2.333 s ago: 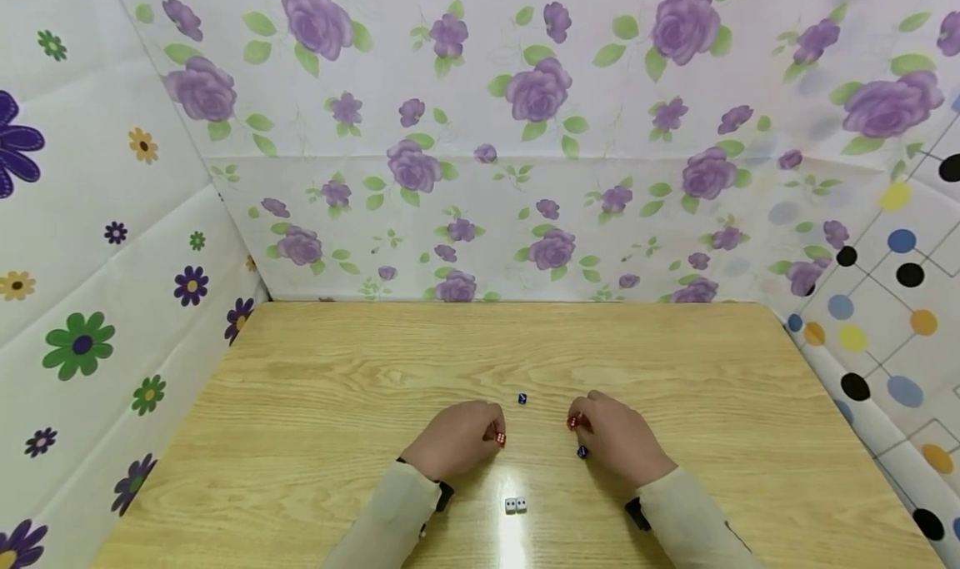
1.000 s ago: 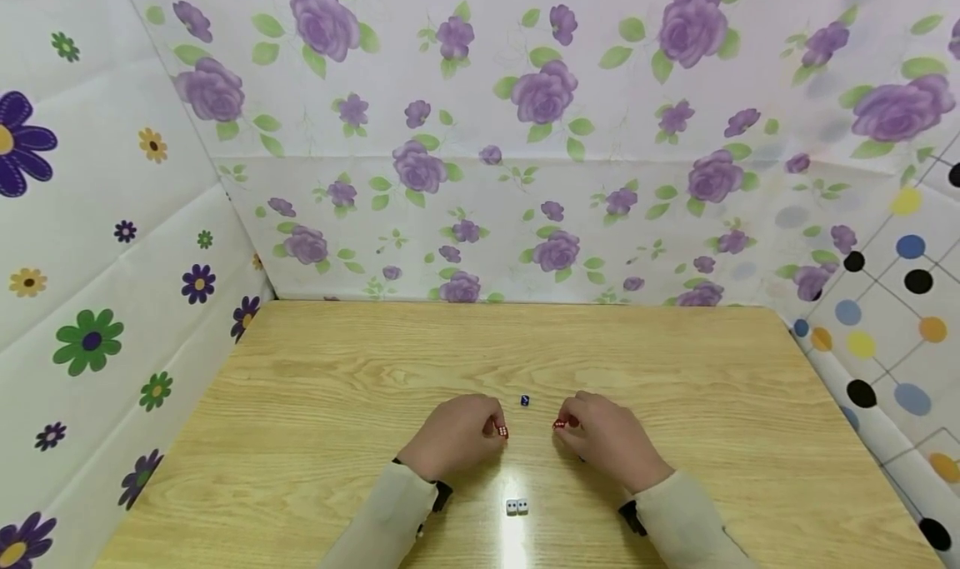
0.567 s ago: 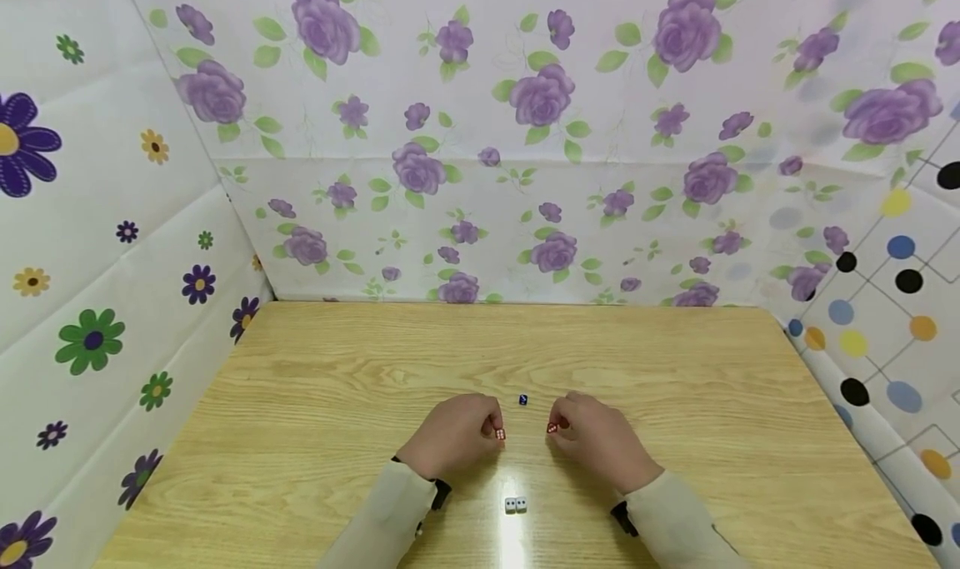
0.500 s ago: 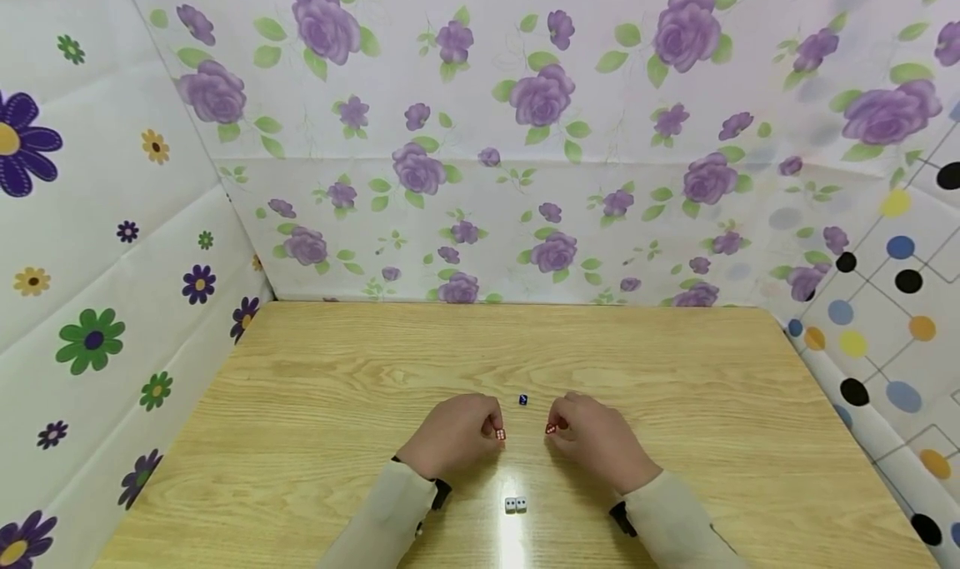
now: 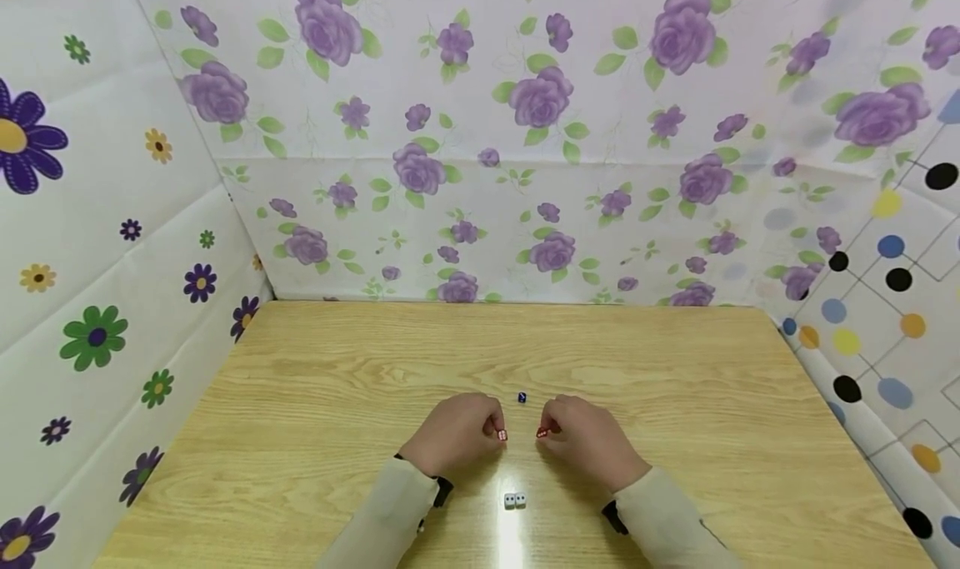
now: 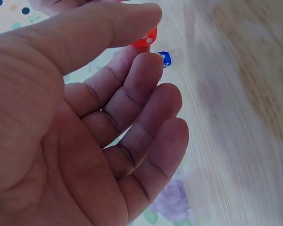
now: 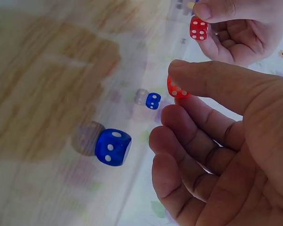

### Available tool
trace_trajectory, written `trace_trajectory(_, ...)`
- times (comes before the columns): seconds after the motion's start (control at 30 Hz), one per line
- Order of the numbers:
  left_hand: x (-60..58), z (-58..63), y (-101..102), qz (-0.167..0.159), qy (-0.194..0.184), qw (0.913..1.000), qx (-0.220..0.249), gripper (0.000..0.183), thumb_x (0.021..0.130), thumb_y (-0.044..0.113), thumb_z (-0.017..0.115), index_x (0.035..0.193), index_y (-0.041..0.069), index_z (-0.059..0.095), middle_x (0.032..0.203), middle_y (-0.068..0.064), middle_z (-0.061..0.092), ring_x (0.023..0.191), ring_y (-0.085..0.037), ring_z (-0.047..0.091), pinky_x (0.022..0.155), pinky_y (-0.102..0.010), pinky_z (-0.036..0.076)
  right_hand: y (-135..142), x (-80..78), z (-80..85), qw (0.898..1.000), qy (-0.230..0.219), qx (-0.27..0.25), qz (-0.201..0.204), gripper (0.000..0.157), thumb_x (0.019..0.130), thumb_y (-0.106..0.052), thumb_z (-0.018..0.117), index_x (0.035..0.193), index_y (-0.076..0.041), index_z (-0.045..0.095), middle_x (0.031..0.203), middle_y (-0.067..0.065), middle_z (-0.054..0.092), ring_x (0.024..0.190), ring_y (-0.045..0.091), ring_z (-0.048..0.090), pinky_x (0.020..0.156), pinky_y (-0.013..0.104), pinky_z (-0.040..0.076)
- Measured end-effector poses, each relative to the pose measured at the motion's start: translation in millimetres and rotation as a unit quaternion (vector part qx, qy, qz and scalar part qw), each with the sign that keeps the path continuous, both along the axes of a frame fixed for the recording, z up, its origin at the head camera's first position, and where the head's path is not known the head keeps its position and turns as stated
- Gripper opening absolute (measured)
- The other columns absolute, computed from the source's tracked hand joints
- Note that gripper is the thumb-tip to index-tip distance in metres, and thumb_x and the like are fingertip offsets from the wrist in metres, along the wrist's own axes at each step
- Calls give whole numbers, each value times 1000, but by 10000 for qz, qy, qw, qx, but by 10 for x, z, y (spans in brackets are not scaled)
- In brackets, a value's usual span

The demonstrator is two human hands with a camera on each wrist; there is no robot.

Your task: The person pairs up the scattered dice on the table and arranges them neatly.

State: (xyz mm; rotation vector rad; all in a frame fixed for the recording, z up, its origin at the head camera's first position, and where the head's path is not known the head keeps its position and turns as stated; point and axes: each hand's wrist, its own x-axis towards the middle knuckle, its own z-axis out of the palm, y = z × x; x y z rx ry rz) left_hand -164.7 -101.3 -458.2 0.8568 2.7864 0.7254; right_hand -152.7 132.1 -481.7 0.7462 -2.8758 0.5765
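Between thumb and forefinger my left hand (image 5: 459,436) pinches a red die (image 5: 502,436) with white pips. Facing it, my right hand (image 5: 588,440) pinches another red die (image 5: 542,432); a small gap separates the two dice. In the right wrist view, the right hand's red die (image 7: 177,88) shows at the thumb tip, and the left hand's red die (image 7: 198,28) appears behind it. A blue die (image 5: 522,397) rests on the table just beyond the hands. A nearer blue die (image 7: 113,147) lies beside the right hand, hidden beneath that hand in the head view.
Two white dice (image 5: 514,501) stand side by side on the wooden table (image 5: 337,369), nearer to me than the hands. A purple-flowered sheet (image 5: 480,219) rises along the table's far edge. Patterned sheets also hang at left and right.
My right hand, with its red die, has moved left toward the left hand, covering the nearer blue die in the head view. The left hand has hardly moved.
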Motion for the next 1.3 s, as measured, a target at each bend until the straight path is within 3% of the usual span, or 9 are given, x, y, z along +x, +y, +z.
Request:
trace_trajectory(0.47, -31, -99, 50, -10, -140, 9998, -116, 11, 85, 13, 80, 83, 18, 71, 79, 11, 64, 71, -2, 54, 70, -24, 48, -179, -29, -48, 9993, -220, 245, 196, 14, 88, -22, 82, 83, -21, 70, 78, -13, 55, 70, 3, 50, 61, 25, 46)
trace_trajectory(0.67, -52, -139, 43, -47, -226, 9996, -154, 9, 86, 13, 79, 83, 18, 72, 80, 10, 65, 73, -2, 54, 71, -24, 48, -222, -8, -46, 9985, -173, 192, 485, 15, 87, -18, 83, 82, -18, 69, 76, -11, 55, 69, 4, 51, 60, 26, 46)
trace_trajectory(0.9, -54, -149, 55, -12, -566, 9983, -101, 11, 85, 12, 81, 85, 19, 72, 80, 13, 65, 70, -1, 55, 69, -23, 48, -259, 6, -51, 9980, -170, 171, 576, 13, 86, -16, 83, 83, -18, 70, 78, -10, 54, 73, 6, 52, 62, 26, 47)
trace_trajectory(1.3, -66, -151, 70, 28, -581, 9982, -172, 10, 86, 16, 82, 85, 19, 73, 78, 14, 64, 69, -2, 55, 68, -23, 48, -301, -12, -59, 9974, -252, 126, 670, 8, 88, -14, 80, 86, -15, 72, 83, -7, 60, 76, 8, 59, 65, 27, 52)
